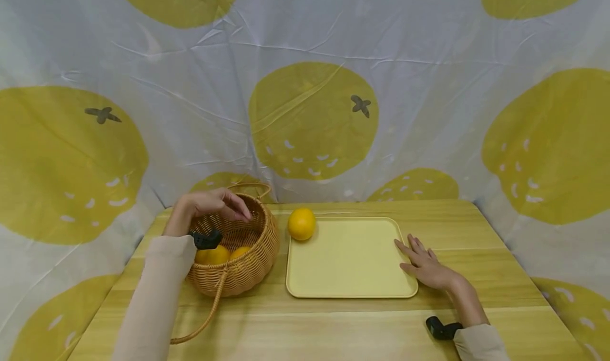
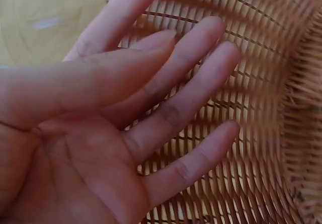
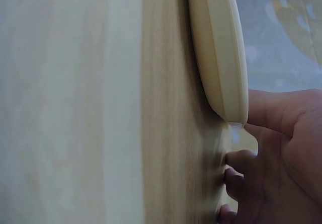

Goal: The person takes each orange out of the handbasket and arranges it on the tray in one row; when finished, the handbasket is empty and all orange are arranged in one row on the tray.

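Note:
My left hand (image 1: 218, 205) hovers over the mouth of a woven wicker basket (image 1: 259, 268), palm down, holding nothing. In the left wrist view the fingers (image 2: 186, 93) are spread and loosely bent in front of the basket's woven wall. At least two oranges (image 1: 213, 255) lie inside the basket, partly hidden by the wrist and rim. A pale yellow tray (image 1: 352, 258) lies flat to the right, with one orange (image 1: 302, 224) at its far left corner. My right hand (image 1: 426, 265) rests at the tray's right edge, its fingers outstretched and touching the rim.
The wooden table (image 1: 362, 329) carries the basket and tray. The basket's near handle (image 1: 214, 308) hangs down toward the front left, and its far handle (image 1: 257, 184) leans at the back. A fruit-print curtain (image 1: 419, 112) surrounds the table behind and at the sides.

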A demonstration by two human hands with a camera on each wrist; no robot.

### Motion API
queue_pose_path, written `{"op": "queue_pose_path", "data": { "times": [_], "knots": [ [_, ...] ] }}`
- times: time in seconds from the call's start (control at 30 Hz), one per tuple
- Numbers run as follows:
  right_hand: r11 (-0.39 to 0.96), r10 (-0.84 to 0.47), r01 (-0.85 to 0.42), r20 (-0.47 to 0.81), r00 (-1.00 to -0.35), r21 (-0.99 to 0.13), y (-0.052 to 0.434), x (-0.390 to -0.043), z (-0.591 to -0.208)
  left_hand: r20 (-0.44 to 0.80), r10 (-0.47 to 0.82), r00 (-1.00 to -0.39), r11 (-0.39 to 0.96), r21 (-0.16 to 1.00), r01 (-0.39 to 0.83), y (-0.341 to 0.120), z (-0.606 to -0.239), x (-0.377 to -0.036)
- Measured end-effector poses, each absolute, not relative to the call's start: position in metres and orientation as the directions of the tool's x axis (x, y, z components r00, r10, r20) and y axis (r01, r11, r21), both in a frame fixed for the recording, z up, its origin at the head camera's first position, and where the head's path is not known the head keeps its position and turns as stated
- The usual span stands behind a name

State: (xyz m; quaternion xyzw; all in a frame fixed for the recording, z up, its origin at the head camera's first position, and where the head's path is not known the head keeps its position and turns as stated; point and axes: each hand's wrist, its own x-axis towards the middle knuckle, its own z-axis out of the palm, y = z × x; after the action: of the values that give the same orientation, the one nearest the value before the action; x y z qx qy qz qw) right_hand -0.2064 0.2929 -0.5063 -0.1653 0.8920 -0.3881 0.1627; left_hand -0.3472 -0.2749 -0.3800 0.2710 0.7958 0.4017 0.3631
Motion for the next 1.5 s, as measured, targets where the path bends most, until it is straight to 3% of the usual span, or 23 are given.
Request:
{"op": "queue_pose_path", "data": {
  "times": [0.27,0.47,0.8,1.5],
  "knots": [
    [0.626,-0.444,-0.206,-0.127,-0.887,-0.753,0.297,-0.205,-0.509,-0.586,0.664,-0.464,0.665,0.747,0.008,-0.276,-0.390,-0.342],
    [0.631,-0.430,-0.161,-0.170,-0.887,-0.758,0.296,-0.207,-0.507,-0.656,0.617,-0.435,0.726,0.687,-0.007,-0.280,-0.395,-0.345],
    [0.634,-0.428,-0.163,-0.167,-0.888,-0.756,0.293,-0.207,-0.505,-0.731,0.619,-0.287,0.748,0.661,-0.069,-0.284,-0.396,-0.347],
    [0.627,-0.433,-0.165,-0.164,-0.886,-0.761,0.292,-0.206,-0.504,-0.842,0.458,-0.286,0.828,0.521,-0.208,-0.283,-0.392,-0.337]
  ]
}}
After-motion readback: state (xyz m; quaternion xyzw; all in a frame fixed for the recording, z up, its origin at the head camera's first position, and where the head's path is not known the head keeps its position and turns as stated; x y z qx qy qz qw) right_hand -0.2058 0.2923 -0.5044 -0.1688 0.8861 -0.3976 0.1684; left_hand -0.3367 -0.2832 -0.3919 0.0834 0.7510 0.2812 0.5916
